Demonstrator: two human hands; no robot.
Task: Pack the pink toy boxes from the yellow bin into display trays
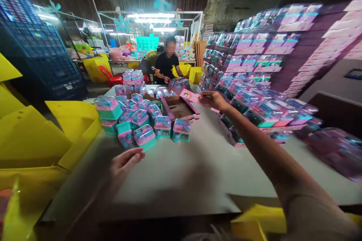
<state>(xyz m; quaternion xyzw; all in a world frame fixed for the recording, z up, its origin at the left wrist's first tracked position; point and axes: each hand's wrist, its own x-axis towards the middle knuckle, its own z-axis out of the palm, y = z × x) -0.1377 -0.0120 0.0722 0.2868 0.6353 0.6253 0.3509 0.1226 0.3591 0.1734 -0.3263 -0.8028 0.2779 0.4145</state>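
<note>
My right hand (212, 100) reaches far forward across the grey table (198, 173), its fingers pinched on a pink printed card (191, 96) at the edge of an open brown carton (178, 107). My left hand (126, 161) hovers low over the table's near left, fingers loosely curled and apart, holding nothing. Just beyond it lies a cluster of several small teal and pink toy boxes with clear lids (144, 120); the nearest one (144, 136) is almost at my fingertips.
Tall stacks of packaged toys (254, 67) line the right side. Yellow bins (70, 128) stand at the left, blue crates (34, 45) behind them. Across the table a person in a black shirt (166, 66) handles toys; another person sits behind.
</note>
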